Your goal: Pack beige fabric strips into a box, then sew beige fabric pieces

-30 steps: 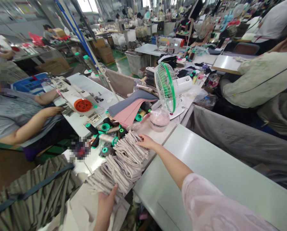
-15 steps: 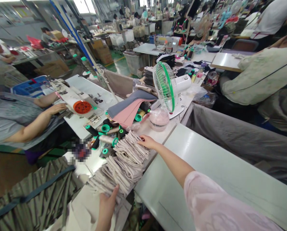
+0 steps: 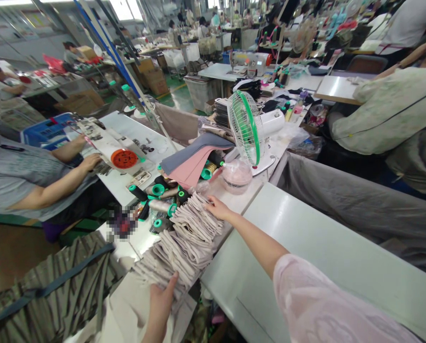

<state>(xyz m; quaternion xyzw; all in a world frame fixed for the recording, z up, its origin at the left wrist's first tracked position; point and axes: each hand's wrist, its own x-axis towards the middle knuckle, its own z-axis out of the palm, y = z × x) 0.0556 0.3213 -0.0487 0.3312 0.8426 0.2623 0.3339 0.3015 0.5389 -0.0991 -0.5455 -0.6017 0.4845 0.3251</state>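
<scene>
A long row of folded beige fabric pieces (image 3: 187,238) stands on edge along a narrow white table, packed close together. My left hand (image 3: 161,300) grips the near end of the row, its thumb laid on the folds and its other fingers partly hidden. At the far end, my right hand (image 3: 218,209) has its bent fingers closed on the last folds. Flat beige cloth (image 3: 122,305) lies beside and below my left hand. Thread spools (image 3: 159,207) with green ends crowd against the row's left side.
Beyond the row stand a white-and-green fan (image 3: 246,128), a wrapped pink roll (image 3: 237,177) and grey and pink panels (image 3: 194,157). A white tabletop (image 3: 305,267) lies right. At left, a co-worker's hands are at a sewing machine (image 3: 116,147); an olive bundle (image 3: 52,286) sits nearer.
The view has shifted very slightly. Both my hands stay at the two ends of the fabric row, and the co-worker's hands have barely moved.
</scene>
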